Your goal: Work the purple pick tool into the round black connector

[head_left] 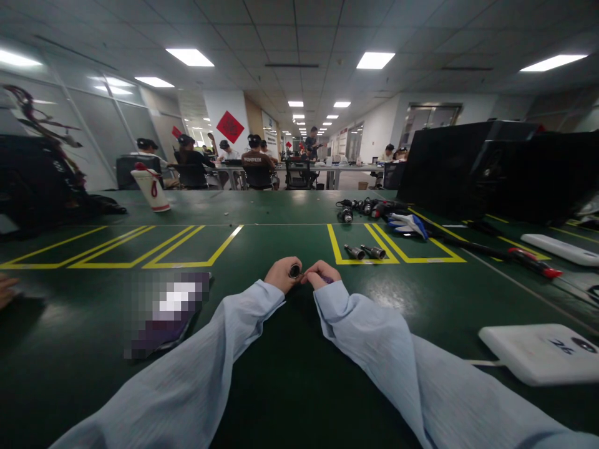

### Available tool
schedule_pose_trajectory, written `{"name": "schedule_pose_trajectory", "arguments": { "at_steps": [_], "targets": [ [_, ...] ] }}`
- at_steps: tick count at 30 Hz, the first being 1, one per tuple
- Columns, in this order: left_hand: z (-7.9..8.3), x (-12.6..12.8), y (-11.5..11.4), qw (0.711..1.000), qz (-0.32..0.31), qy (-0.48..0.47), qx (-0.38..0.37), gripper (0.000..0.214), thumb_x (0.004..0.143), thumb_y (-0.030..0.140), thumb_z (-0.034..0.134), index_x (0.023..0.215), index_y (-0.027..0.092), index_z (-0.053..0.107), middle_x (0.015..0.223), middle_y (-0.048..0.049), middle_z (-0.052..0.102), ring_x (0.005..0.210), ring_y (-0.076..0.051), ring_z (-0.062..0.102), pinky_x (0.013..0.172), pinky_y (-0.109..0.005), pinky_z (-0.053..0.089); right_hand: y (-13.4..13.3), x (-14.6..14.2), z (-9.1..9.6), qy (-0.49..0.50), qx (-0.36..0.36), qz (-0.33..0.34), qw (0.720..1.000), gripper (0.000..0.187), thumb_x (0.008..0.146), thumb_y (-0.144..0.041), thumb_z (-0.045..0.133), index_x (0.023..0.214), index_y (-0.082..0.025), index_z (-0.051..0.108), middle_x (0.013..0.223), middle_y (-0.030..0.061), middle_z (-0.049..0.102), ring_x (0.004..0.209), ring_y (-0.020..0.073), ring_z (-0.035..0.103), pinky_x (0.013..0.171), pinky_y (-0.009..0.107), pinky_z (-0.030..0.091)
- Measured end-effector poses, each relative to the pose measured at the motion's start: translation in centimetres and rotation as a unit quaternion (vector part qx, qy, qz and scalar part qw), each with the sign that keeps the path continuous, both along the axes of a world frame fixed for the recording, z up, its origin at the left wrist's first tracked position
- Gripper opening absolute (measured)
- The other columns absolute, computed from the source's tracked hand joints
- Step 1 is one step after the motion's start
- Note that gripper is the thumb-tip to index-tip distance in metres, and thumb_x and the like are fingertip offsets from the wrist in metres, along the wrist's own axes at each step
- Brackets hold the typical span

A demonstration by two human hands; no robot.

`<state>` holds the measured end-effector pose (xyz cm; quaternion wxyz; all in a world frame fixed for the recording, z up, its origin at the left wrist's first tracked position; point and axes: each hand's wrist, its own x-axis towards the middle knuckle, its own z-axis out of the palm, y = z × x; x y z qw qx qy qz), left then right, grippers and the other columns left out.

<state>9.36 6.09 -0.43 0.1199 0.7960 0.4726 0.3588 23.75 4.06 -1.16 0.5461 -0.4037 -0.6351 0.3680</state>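
My left hand (282,274) is wrapped round a metal nut-driver socket (294,271), its dark round mouth turned toward me. Close beside it, my right hand (322,273) is closed, thumb and finger pinched together by the fingertips of the left. A small purple patch (328,280) shows under the right-hand fingers; what it belongs to is hidden. Two similar sockets with thin shanks, one socket (355,252) to the left of the other socket (374,252), lie inside a yellow-taped rectangle ahead of my right hand.
Left of my arms lies a purple item (163,327), partly blurred out. A white device (543,352) rests at right, near a red-and-black tool handle (533,262). Blue-white gloves (407,226) and dark tools (362,207) sit farther back. A cup (150,187) stands far left; another person's hand (7,290) shows at the left edge.
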Motion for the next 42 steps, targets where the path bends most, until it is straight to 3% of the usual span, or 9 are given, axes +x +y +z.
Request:
{"name": "schedule_pose_trajectory", "arguments": {
  "at_steps": [3, 6, 11, 16, 18, 23, 28, 35, 42],
  "targets": [
    [0.1, 0.0, 0.0, 1.0, 0.003, -0.003, 0.005, 0.008, 0.059, 0.021, 0.055, 0.059, 0.017, 0.049, 0.058, 0.0031, 0.047, 0.057, -0.011, 0.044, 0.054, -0.022, 0.035, 0.6, 0.2, 0.1, 0.158, -0.132, 0.071, 0.976, 0.007, 0.056, -0.02, 0.051, 0.05, -0.019, 0.054, 0.046, -0.0015, 0.062, 0.052, 0.0137, 0.055, 0.057, 0.026, 0.042],
    [0.0, 0.1, 0.0, 1.0, 0.007, -0.006, 0.005, 0.008, 0.061, 0.022, 0.054, 0.06, 0.016, 0.048, 0.058, 0.0031, 0.046, 0.056, -0.01, 0.044, 0.052, -0.021, 0.034, 0.9, 0.3, 0.2, 0.214, -0.196, 0.097, 0.952, 0.006, 0.056, -0.02, 0.049, 0.051, -0.018, 0.053, 0.043, -0.0008, 0.061, 0.045, 0.0133, 0.056, 0.049, 0.025, 0.042],
    [-0.1, 0.2, 0.0, 1.0, 0.018, -0.004, 0.006, 0.008, 0.061, 0.021, 0.055, 0.06, 0.015, 0.048, 0.056, 0.0039, 0.045, 0.053, -0.009, 0.043, 0.05, -0.02, 0.033, 0.6, 0.3, 0.4, 0.226, -0.185, 0.095, 0.952, 0.004, 0.055, -0.021, 0.051, 0.053, -0.018, 0.053, 0.044, -0.0017, 0.062, 0.047, 0.0123, 0.056, 0.05, 0.024, 0.042],
    [0.0, 0.0, -0.2, 0.999, 0.044, 0.012, 0.02, 0.013, 0.059, 0.025, 0.058, 0.058, 0.016, 0.05, 0.055, 0.0033, 0.047, 0.053, -0.01, 0.042, 0.05, -0.022, 0.031, -0.4, 0.1, 0.6, 0.138, -0.091, 0.054, 0.985, 0.006, 0.055, -0.018, 0.053, 0.05, -0.017, 0.057, 0.044, -0.0033, 0.062, 0.047, 0.0095, 0.049, 0.05, 0.021, 0.038],
    [0.0, -0.1, -0.2, 0.998, 0.053, 0.015, 0.024, 0.015, 0.06, 0.028, 0.058, 0.057, 0.016, 0.05, 0.054, 0.003, 0.047, 0.053, -0.01, 0.042, 0.05, -0.022, 0.03, -0.5, 0.1, 0.7, 0.156, -0.122, 0.07, 0.978, 0.007, 0.055, -0.017, 0.054, 0.049, -0.017, 0.057, 0.045, -0.0029, 0.062, 0.047, 0.0098, 0.05, 0.05, 0.021, 0.038],
    [-0.2, 0.0, -0.1, 0.998, 0.053, 0.008, 0.021, 0.015, 0.062, 0.029, 0.055, 0.058, 0.016, 0.049, 0.055, 0.0029, 0.047, 0.053, -0.01, 0.043, 0.05, -0.021, 0.032, 0.3, 0.2, 0.9, 0.241, -0.261, 0.121, 0.927, 0.008, 0.055, -0.015, 0.05, 0.049, -0.018, 0.053, 0.044, -0.0014, 0.061, 0.047, 0.0123, 0.057, 0.048, 0.023, 0.043],
    [-0.3, 0.1, 0.0, 0.999, 0.043, -0.004, 0.015, 0.013, 0.062, 0.026, 0.054, 0.06, 0.015, 0.048, 0.055, 0.0037, 0.046, 0.051, -0.008, 0.043, 0.048, -0.019, 0.034, 0.8, 0.3, 1.1, 0.243, -0.291, 0.121, 0.917, 0.01, 0.058, -0.011, 0.049, 0.051, -0.017, 0.051, 0.042, -0.001, 0.06, 0.046, 0.0113, 0.057, 0.046, 0.022, 0.043],
    [0.1, 0.2, -0.6, 0.997, 0.069, 0.024, 0.023, 0.011, 0.062, 0.027, 0.055, 0.059, 0.017, 0.05, 0.057, 0.0021, 0.047, 0.054, -0.011, 0.043, 0.05, -0.022, 0.031, -0.1, 0.6, 1.4, 0.21, -0.262, 0.123, 0.934, 0.014, 0.058, -0.01, 0.05, 0.047, -0.018, 0.055, 0.044, -0.0021, 0.062, 0.049, 0.0105, 0.058, 0.048, 0.019, 0.043],
    [0.2, 0.3, -0.8, 0.999, 0.035, 0.022, 0.021, 0.009, 0.06, 0.021, 0.054, 0.055, 0.016, 0.049, 0.054, 0.0033, 0.045, 0.052, -0.01, 0.041, 0.05, -0.021, 0.031, 1.7, -0.1, 1.9, 0.16, -0.385, 0.09, 0.904, 0.025, 0.058, -0.001, 0.044, 0.039, -0.016, 0.046, 0.032, -0.0004, 0.053, 0.034, 0.0092, 0.049, 0.042, 0.02, 0.04]
  ]
}}
